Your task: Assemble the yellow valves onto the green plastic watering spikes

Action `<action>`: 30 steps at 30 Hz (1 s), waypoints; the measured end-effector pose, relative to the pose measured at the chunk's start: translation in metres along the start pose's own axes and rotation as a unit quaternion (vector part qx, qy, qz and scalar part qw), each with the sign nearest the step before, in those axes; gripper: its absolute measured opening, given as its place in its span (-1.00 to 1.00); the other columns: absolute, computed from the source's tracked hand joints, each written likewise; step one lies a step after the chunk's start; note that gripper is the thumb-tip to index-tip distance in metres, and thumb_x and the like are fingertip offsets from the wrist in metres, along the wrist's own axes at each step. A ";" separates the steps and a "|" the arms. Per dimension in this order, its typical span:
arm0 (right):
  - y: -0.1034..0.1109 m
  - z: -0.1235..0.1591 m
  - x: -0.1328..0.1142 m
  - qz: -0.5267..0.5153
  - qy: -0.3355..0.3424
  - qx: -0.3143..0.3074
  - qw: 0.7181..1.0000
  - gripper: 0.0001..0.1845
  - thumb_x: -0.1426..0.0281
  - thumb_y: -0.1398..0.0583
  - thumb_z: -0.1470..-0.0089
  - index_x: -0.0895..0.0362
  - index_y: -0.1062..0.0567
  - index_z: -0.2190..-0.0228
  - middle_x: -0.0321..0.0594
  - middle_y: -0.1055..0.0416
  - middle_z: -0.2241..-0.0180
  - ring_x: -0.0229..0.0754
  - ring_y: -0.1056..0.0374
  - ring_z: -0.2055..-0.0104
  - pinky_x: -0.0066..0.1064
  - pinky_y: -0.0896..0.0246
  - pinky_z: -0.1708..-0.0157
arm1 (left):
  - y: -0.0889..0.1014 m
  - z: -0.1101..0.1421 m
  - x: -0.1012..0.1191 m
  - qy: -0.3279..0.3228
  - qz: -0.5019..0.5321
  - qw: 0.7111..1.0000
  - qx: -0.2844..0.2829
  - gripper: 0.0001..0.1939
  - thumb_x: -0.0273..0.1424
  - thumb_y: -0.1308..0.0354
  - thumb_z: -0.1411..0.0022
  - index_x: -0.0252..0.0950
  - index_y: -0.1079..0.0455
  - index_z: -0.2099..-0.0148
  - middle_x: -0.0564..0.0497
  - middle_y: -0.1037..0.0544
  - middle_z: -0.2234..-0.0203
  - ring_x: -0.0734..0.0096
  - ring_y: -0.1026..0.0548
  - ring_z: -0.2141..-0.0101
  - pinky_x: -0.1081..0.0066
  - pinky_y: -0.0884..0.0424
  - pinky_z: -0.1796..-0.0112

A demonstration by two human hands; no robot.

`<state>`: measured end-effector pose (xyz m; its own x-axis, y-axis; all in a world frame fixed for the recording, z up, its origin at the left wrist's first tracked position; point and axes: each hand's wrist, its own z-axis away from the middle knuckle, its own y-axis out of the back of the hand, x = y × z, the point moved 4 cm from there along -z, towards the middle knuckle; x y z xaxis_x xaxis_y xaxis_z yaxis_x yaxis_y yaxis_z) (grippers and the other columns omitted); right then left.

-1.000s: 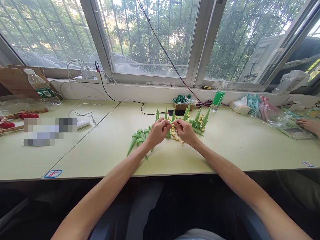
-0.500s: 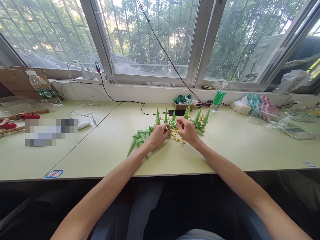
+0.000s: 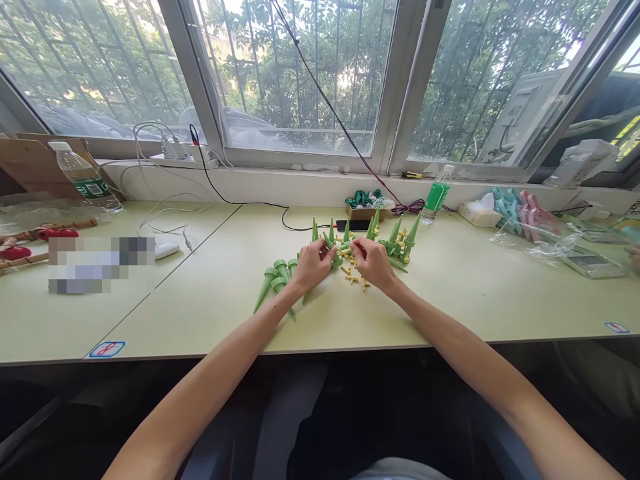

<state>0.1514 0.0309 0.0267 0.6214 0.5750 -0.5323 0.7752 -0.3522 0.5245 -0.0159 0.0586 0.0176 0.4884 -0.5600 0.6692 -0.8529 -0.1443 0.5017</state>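
My left hand (image 3: 313, 265) is closed round a green plastic plant-watering spike (image 3: 336, 263), its pointed end tilted up to the left. Close by on the right, my right hand (image 3: 372, 263) has thumb and fingertips pinched together; whatever is between them is too small to make out. Below and between the hands lie several small yellow valves (image 3: 351, 279). Several loose green spikes (image 3: 267, 283) with ribbed caps lie to the left of my left hand. Beyond my hands, more spikes (image 3: 413, 233) stand point up, some with yellow valves fitted.
A phone (image 3: 351, 225) on a cable lies behind the spikes, near a small box (image 3: 367, 212). A water bottle (image 3: 436, 195) and a tissue box (image 3: 479, 212) stand at the back right. A co-worker's blurred hand (image 3: 634, 255) shows at the right edge.
My hands were together, then parted with the left-held spike upright. Now that spike leans left and my right hand is pinched beside it. The co-worker's hand left view and shows again, blurred.
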 end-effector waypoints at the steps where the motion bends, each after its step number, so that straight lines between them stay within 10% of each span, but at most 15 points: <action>1: 0.000 0.000 0.000 -0.003 0.000 0.001 1.000 -0.74 0.31 -0.04 -0.27 0.10 -0.33 0.45 -0.29 -0.29 0.54 -0.23 -0.14 0.51 -0.39 -0.05 0.41 | 0.000 0.000 0.000 0.002 0.004 1.000 0.000 -0.79 -0.25 -0.13 -0.23 -0.29 -0.42 0.34 0.00 -0.53 0.50 0.40 -0.43 0.49 0.38 -0.35 0.40; 30: -0.009 0.001 0.003 -0.084 -0.021 -0.065 0.994 -0.79 0.23 -0.13 -0.21 0.12 -0.44 0.28 -0.18 -0.46 0.34 -0.23 -0.30 0.48 -0.39 -0.22 0.42 | 0.004 0.000 0.006 -0.041 0.003 0.999 0.029 -0.82 -0.30 -0.10 -0.28 -0.28 -0.34 0.35 -0.01 -0.46 0.37 0.49 -0.40 0.48 0.44 -0.31 0.45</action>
<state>0.1463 0.0346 0.0198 0.4914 0.5853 -0.6449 0.8483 -0.1539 0.5067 -0.0170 0.0547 0.0236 0.4692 -0.6259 0.6230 -0.8657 -0.1868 0.4643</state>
